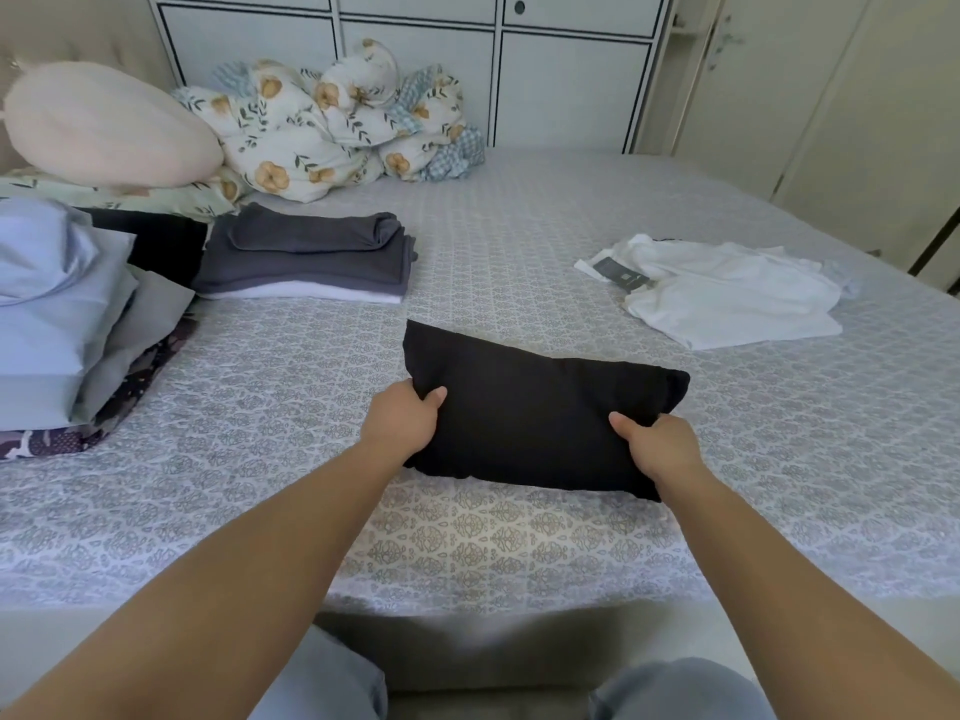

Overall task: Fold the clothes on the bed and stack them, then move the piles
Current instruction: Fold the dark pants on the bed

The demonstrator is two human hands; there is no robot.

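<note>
A folded black garment (540, 407) lies on the patterned bedsheet (291, 418) in front of me. My left hand (402, 420) grips its left edge, thumb on top and fingers tucked beneath. My right hand (660, 444) grips its near right corner the same way. A folded pile of dark grey clothes over a white one (306, 262) sits further back to the left. An unfolded white garment (727, 288) with a dark tag lies at the right.
A stack of light blue and grey folded items (62, 314) stands at the left edge on a dark patterned cloth. A pink pillow (109, 127) and a crumpled floral duvet (332, 122) lie at the headboard. White cabinets stand behind the bed.
</note>
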